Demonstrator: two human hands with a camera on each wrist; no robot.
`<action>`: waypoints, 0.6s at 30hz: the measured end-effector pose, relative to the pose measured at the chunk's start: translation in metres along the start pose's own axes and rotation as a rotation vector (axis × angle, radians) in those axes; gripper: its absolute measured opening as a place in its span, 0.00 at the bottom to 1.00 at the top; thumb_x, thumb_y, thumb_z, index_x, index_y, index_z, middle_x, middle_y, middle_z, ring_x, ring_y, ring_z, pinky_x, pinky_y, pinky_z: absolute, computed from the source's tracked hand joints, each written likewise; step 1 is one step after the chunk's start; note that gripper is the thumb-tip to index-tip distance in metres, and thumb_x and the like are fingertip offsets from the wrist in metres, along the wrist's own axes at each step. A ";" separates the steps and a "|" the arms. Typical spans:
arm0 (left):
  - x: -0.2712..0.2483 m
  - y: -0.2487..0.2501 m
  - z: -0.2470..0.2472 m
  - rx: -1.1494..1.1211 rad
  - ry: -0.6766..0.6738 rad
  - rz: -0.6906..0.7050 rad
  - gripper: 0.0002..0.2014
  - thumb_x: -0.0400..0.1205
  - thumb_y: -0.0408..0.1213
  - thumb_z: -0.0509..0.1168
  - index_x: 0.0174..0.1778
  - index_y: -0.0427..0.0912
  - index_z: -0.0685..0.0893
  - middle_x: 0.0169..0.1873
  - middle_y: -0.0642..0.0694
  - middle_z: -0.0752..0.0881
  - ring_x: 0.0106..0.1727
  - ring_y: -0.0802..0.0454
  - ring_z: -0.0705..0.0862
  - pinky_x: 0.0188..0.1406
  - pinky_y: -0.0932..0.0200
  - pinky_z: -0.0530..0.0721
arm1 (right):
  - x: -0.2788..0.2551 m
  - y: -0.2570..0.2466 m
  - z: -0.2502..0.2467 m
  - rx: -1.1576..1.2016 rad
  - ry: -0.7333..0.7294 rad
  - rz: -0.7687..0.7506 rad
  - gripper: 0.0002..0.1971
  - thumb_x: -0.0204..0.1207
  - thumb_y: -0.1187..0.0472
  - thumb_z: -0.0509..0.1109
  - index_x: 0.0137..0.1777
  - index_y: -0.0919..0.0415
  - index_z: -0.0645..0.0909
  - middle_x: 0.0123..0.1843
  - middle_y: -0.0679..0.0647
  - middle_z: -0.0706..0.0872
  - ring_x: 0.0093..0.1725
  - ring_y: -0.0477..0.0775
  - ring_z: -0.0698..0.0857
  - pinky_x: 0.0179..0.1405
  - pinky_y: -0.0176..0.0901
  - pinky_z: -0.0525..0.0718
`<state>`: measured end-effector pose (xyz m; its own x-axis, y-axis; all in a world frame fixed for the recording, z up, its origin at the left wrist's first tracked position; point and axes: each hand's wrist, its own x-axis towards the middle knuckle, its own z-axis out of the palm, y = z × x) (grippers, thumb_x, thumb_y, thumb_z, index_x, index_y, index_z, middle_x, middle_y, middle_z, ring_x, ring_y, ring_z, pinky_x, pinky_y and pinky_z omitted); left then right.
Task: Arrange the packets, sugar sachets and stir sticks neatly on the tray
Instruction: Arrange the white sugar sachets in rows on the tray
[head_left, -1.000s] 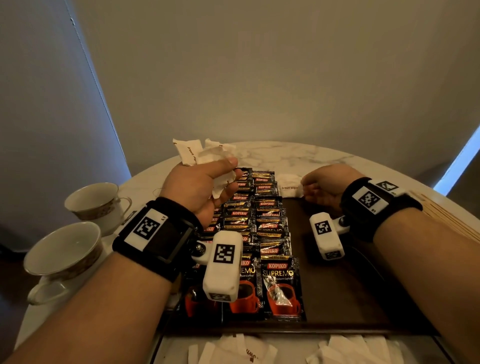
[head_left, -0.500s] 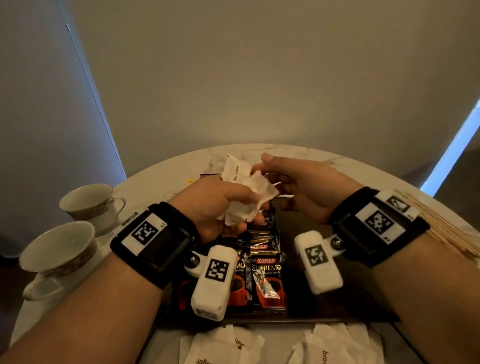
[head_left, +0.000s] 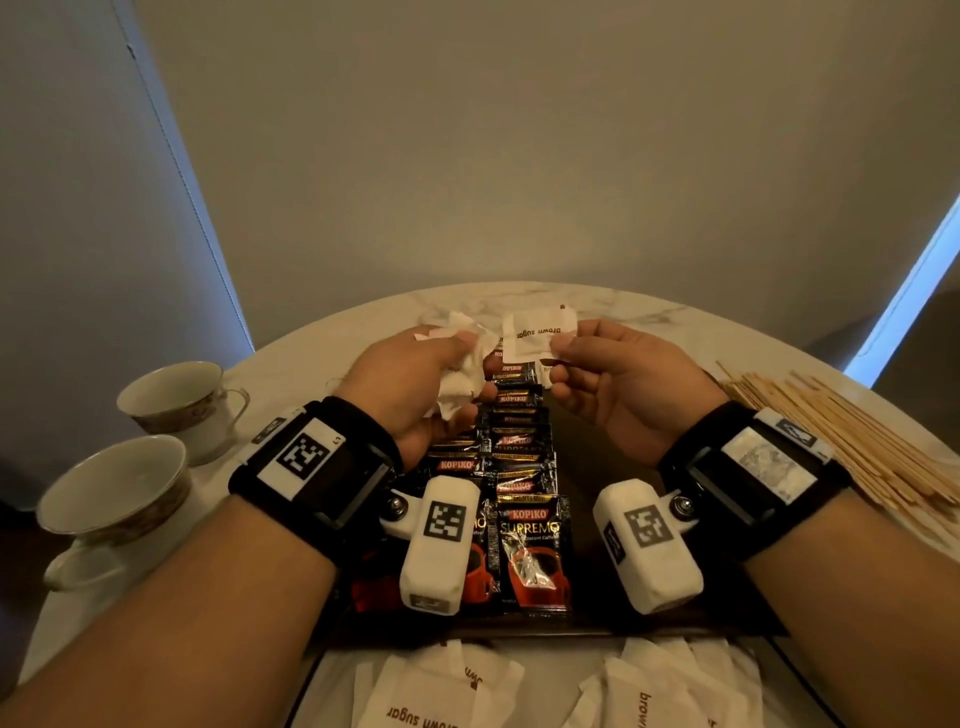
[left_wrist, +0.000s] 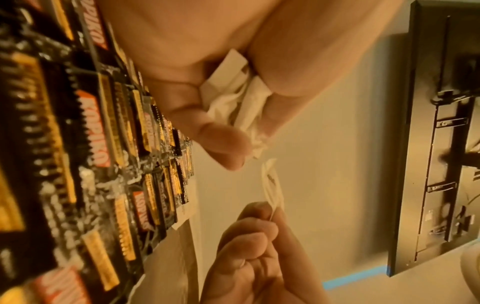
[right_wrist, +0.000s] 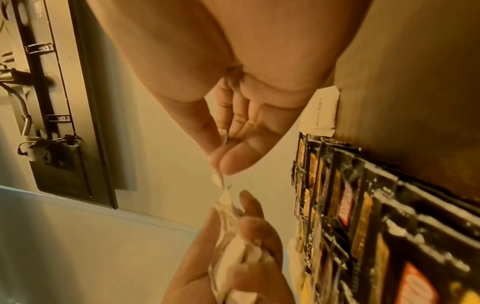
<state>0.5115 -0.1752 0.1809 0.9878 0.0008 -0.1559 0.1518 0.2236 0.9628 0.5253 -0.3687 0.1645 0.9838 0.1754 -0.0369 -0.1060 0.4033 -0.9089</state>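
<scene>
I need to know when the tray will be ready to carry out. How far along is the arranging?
Done: the Kopiko coffee packets lie in overlapping rows on the dark tray. In hand: the left hand grips a bunch of sugar sachets; the right hand pinches one brown sugar sachet. Left: loose sachets at the near edge and the stir sticks are off the tray.

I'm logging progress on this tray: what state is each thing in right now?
Left hand: grips a crumpled bunch of sugar sachets.
Right hand: pinches one brown sugar sachet, held up flat.
Kopiko coffee packets: lying in overlapping rows on the tray.
Stir sticks: piled on the table, off the tray.
Two teacups: upright, empty.
Loose sachets: scattered before the tray.
</scene>
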 end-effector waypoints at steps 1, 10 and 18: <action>-0.001 0.001 0.001 -0.014 0.002 0.017 0.11 0.85 0.43 0.72 0.59 0.41 0.85 0.33 0.44 0.92 0.31 0.50 0.88 0.18 0.63 0.80 | -0.001 0.000 0.001 0.003 -0.012 0.002 0.06 0.80 0.70 0.72 0.55 0.65 0.80 0.37 0.57 0.87 0.32 0.47 0.86 0.33 0.36 0.88; 0.002 -0.005 0.001 0.019 -0.038 0.143 0.19 0.78 0.22 0.74 0.65 0.35 0.85 0.53 0.35 0.91 0.38 0.46 0.87 0.21 0.63 0.80 | -0.005 0.004 0.006 -0.105 -0.082 0.044 0.09 0.80 0.68 0.71 0.59 0.65 0.83 0.43 0.59 0.91 0.35 0.51 0.88 0.31 0.41 0.90; 0.002 -0.010 0.004 0.059 -0.079 0.146 0.17 0.76 0.21 0.75 0.59 0.39 0.85 0.54 0.35 0.92 0.42 0.45 0.90 0.24 0.61 0.82 | -0.004 0.004 0.009 -0.050 0.080 0.005 0.13 0.83 0.56 0.73 0.63 0.64 0.85 0.54 0.62 0.92 0.48 0.62 0.94 0.33 0.45 0.91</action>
<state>0.5117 -0.1818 0.1718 0.9989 -0.0479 0.0024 0.0058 0.1694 0.9855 0.5193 -0.3600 0.1651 0.9918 0.1047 -0.0730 -0.1060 0.3570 -0.9281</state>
